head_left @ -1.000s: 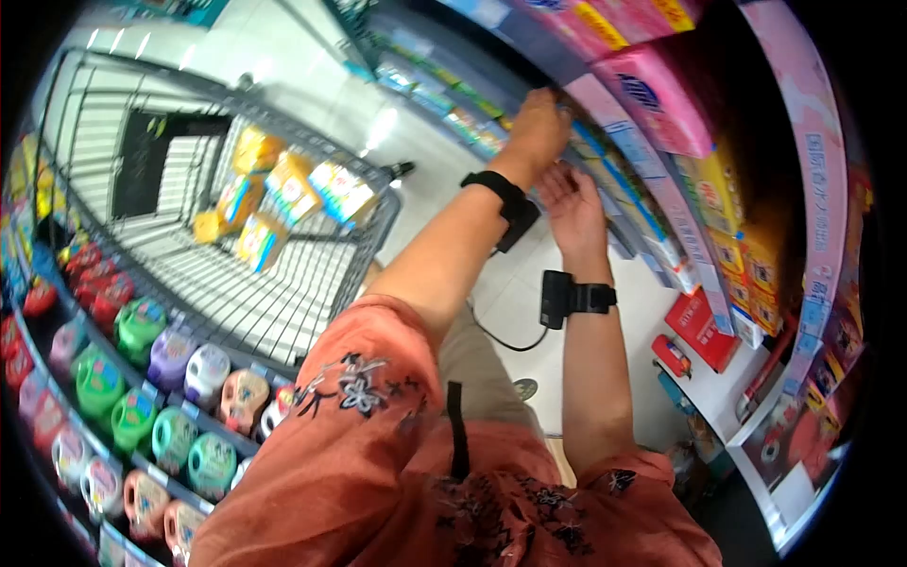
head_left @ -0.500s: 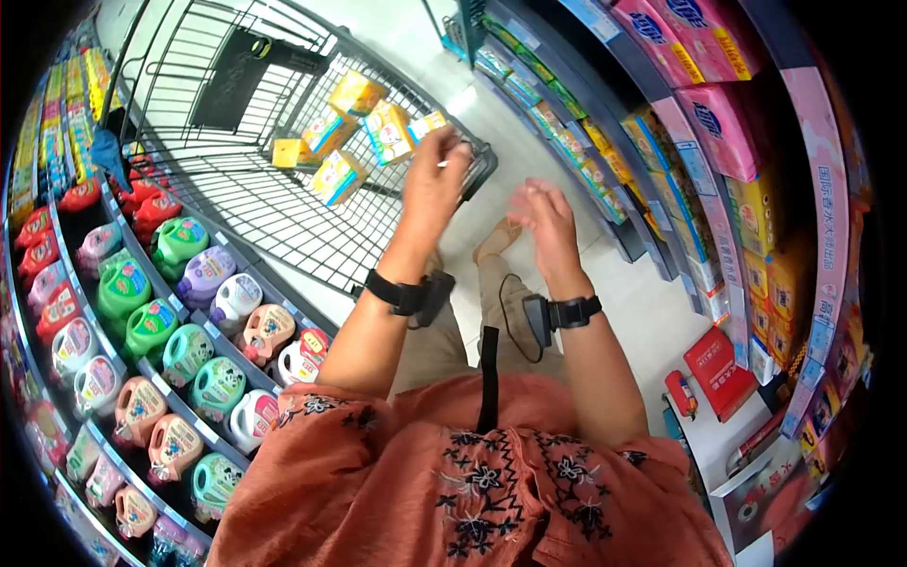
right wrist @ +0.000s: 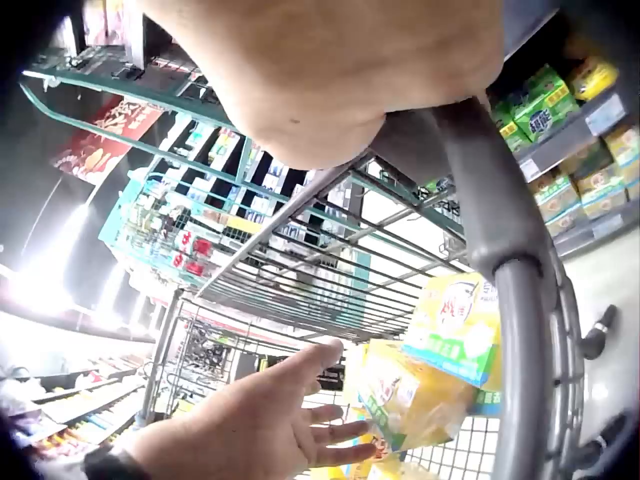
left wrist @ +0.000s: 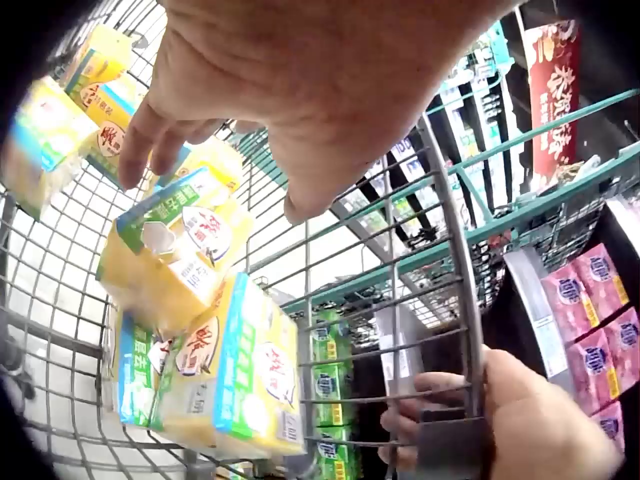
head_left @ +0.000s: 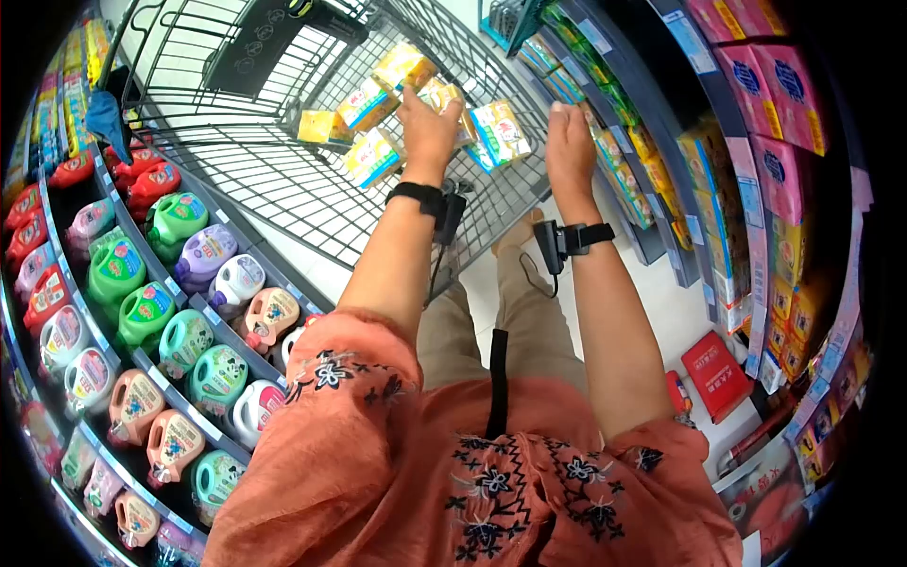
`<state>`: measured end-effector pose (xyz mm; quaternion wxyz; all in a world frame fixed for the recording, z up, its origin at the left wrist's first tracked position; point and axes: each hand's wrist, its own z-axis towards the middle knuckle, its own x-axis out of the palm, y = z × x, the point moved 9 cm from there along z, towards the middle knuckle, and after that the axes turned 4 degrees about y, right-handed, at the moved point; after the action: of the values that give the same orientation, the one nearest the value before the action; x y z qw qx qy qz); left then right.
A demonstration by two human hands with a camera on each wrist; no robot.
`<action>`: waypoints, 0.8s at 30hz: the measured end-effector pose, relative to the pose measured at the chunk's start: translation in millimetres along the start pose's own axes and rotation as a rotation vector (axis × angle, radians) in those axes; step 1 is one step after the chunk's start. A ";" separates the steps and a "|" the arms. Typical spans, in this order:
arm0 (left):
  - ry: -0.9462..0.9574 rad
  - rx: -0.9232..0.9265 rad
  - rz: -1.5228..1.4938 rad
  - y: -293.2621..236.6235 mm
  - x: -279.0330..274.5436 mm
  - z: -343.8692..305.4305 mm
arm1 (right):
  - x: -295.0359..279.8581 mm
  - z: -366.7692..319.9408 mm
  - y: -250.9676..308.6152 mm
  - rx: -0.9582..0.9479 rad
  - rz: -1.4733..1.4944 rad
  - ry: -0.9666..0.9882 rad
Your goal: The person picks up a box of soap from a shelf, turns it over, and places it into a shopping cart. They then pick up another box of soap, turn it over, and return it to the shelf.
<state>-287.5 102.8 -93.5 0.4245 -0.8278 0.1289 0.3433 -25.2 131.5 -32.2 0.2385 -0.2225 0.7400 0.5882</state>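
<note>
Inside the wire shopping cart, my left hand reaches over several yellow packs with blue-green bands that look like bar soap. Its fingers are spread and nearly straight, with fingertips right at one pack in the left wrist view; the thumb stands away from it. Another soap pack lies near the cart's corner. My right hand is at that corner. The left wrist view shows its fingers curled round the cart's rim.
Shelves of laundry detergent bottles run along the left. On the right, a shelf bears soap packs and pink packages. A red box stands low at the right. Behind the cart is a teal wire rack.
Both hands have come away from the right-hand shelf. My left hand moved left and down among the packs in the cart; my right hand went to the cart's corner and gripped its rim.
</note>
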 end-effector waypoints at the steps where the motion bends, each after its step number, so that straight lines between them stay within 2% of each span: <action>1: 0.019 -0.025 0.003 -0.3 2.8 5.4 | 0.5 -1.7 1.6 0.024 -0.052 -0.018; 4: 0.123 -0.076 0.077 3.8 14.4 19.1 | -0.4 -4.5 5.0 0.051 -0.163 -0.063; 7: 0.222 -0.128 0.098 6.9 26.6 24.2 | -2.6 -5.4 8.6 -0.031 -0.212 -0.175; 9: 0.257 -0.156 0.137 10.6 32.3 26.9 | -2.2 -4.5 6.7 -0.020 -0.230 -0.169; 14: 0.280 -0.171 0.130 24.7 32.4 36.3 | -2.0 -4.3 8.0 0.030 -0.255 -0.153; 18: 0.275 -0.146 -0.137 67.0 28.3 44.6 | -3.2 -6.5 5.7 0.033 -0.266 -0.153; 21: 0.212 -0.164 -0.126 86.5 13.0 39.3 | -2.7 -5.4 10.3 0.002 -0.249 -0.166; 22: 0.222 -0.155 -0.036 92.2 8.8 39.1 | -3.8 -6.4 10.3 -0.006 -0.246 -0.170; 24: 0.395 -0.292 -0.098 111.6 16.3 32.4 | -3.0 -6.4 6.1 0.013 -0.267 -0.166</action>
<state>-346.8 62.1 -186.1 0.2831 -0.9367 0.1181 0.1690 -27.1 126.7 -24.5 0.3764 -0.2679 0.6855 0.5627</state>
